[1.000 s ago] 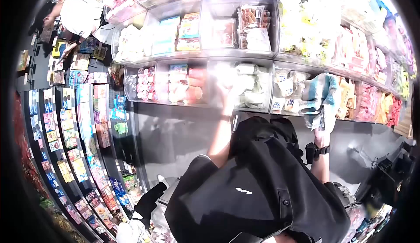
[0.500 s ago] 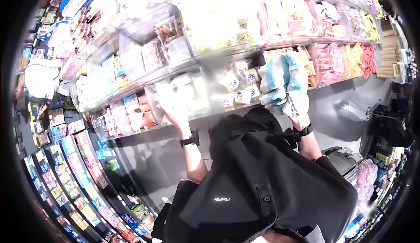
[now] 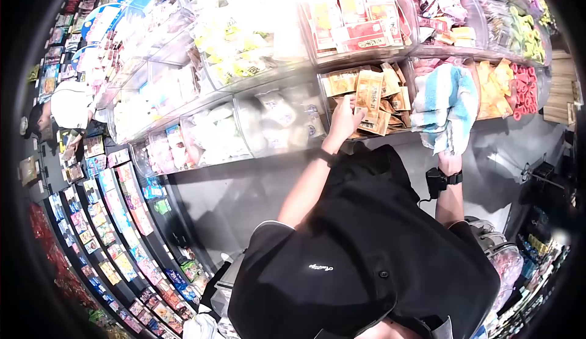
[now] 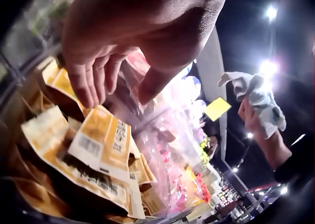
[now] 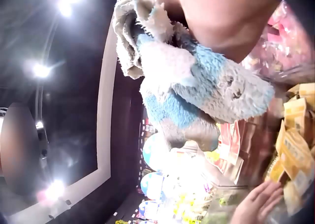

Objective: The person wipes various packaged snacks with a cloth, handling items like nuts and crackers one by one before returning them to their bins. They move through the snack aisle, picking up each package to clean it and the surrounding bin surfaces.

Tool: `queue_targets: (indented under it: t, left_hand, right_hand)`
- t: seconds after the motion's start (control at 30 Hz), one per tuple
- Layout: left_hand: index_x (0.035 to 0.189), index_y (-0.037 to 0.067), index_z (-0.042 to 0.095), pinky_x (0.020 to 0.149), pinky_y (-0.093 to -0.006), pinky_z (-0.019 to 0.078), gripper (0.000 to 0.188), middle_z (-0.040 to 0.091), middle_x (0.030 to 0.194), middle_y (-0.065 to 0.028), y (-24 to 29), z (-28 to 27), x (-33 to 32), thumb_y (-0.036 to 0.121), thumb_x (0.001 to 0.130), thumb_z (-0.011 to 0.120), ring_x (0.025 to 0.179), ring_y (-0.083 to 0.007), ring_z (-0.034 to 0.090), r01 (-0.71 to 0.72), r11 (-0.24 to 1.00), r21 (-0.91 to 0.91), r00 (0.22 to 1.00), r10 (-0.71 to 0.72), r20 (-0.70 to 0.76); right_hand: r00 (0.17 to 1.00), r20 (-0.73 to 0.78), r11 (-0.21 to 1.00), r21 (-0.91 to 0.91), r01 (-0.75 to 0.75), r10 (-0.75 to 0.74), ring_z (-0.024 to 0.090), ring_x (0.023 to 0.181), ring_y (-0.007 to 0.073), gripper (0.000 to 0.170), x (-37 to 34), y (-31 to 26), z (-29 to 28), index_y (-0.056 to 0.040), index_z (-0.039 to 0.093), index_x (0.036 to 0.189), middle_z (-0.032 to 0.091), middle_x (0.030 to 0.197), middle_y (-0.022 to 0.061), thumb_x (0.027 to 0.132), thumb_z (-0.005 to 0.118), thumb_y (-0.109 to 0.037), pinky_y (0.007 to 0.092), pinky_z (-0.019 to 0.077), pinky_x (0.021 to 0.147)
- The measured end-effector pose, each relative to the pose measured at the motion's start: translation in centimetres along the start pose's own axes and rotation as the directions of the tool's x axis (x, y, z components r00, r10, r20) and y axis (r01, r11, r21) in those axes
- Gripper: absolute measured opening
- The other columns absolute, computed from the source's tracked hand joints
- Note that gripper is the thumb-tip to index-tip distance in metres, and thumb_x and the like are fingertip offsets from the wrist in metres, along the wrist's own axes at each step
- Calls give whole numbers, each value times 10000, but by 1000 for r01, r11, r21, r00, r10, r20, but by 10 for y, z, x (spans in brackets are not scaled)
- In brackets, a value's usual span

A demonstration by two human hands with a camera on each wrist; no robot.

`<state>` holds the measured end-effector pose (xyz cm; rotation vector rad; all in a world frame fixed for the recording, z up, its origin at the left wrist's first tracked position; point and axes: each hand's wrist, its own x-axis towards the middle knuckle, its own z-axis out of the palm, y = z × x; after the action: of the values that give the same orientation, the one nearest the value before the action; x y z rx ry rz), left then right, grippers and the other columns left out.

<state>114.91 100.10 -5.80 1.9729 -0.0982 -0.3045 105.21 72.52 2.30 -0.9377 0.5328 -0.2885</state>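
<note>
My left hand (image 3: 346,121) reaches over a clear bin of orange-and-cream snack packets (image 3: 370,92). In the left wrist view, its fingers (image 4: 87,86) point down with the tips right at the upper edge of a packet (image 4: 103,140), the thumb apart from them. My right hand (image 3: 450,163) grips a fluffy blue-and-white cloth (image 3: 447,104) over the front of the neighbouring bin. The cloth (image 5: 206,83) hangs in bunched folds in the right wrist view, hiding most of the right fingers.
Clear bins of wrapped sweets rise in tiers, with red packets (image 3: 357,18) above and orange sweets (image 3: 494,86) at the right. Another shopper in a white cap (image 3: 70,105) stands at the far left, beyond low racks of packaged snacks (image 3: 116,229). A suitcase (image 3: 488,238) stands behind my right side.
My left hand has moved right along the front bins, from white packages to the orange packets. The cloth in my right hand has shifted right, past the orange packets. The head view has swung right.
</note>
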Motion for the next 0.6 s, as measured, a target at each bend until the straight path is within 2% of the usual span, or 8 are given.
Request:
queue_targets:
  t: [0.03, 0.13, 0.23, 0.27, 0.33, 0.43, 0.53, 0.6]
  left_hand:
    - [1120, -27, 479, 852, -391, 459, 520, 598, 1023, -220, -3, 13, 8, 200, 737, 748, 970, -348, 579, -71, 997, 8, 997, 71, -10]
    - [1081, -55, 483, 901, -412, 429, 600, 567, 1054, -252, -2, 34, 22, 314, 702, 764, 1054, -367, 532, 136, 965, 223, 988, -116, -101]
    - [1075, -60, 478, 861, -425, 448, 659, 569, 1042, -245, 11, 39, 26, 373, 676, 774, 1038, -367, 538, 214, 920, 329, 967, -151, -206]
    - [1074, -61, 477, 850, -428, 454, 667, 570, 1041, -244, 15, 42, 24, 378, 671, 777, 1033, -366, 541, 232, 907, 351, 955, -145, -257]
    - [1036, -47, 520, 802, -396, 476, 621, 614, 983, -211, -25, 54, 35, 361, 655, 791, 955, -335, 593, 252, 961, 110, 959, -233, -164]
    - [1006, -42, 577, 747, -315, 500, 459, 678, 933, -143, -44, 61, 40, 229, 700, 787, 832, -228, 658, 190, 953, -235, 968, -221, -115]
    - [1063, -48, 589, 752, -285, 505, 377, 677, 972, -101, -1, 44, 29, 119, 758, 734, 842, -165, 649, 288, 715, -637, 952, -285, 111]
    - [1104, -45, 590, 780, -272, 501, 353, 669, 999, -81, 4, 38, 30, 55, 783, 696, 864, -138, 637, 331, 690, -644, 935, -331, 126]
  right_hand:
    - [997, 51, 987, -145, 70, -63, 570, 961, 222, 327, -1, -4, -11, -43, 496, 1177, 574, 1087, 81, 960, 396, -267, 359, 478, 828]
    - [963, 215, 965, -165, 202, -165, 548, 1044, 237, 360, 15, -5, -51, -41, 479, 1231, 550, 1184, 89, 965, 379, -263, 371, 451, 903]
    - [962, 260, 924, 342, -172, 83, 541, 1070, 250, 388, 14, -25, -36, -36, 467, 1259, 542, 1217, 96, 966, 376, -275, 388, 440, 928]
    - [980, 140, 928, 327, -181, 142, 543, 1067, 257, 401, 11, -29, -27, -32, 461, 1264, 543, 1214, 102, 965, 378, -285, 400, 440, 928]
    - [965, 234, 889, 409, -206, 116, 579, 982, 283, 388, 17, -30, -30, 2, 470, 1228, 576, 1114, 140, 950, 381, -253, 434, 475, 860]
    - [992, -4, 973, 194, -123, 126, 600, 905, 260, 336, 24, -28, -36, 5, 497, 1184, 583, 1071, 120, 925, 449, -203, 404, 502, 784]
    - [989, 24, 963, 222, -149, 148, 602, 882, 254, 325, 30, -28, -45, 5, 501, 1180, 588, 1058, 109, 912, 474, -177, 394, 505, 762]
    - [980, 116, 959, 215, -184, 163, 588, 930, 269, 368, 37, -26, -55, -1, 485, 1208, 579, 1092, 118, 921, 441, -228, 412, 489, 806]
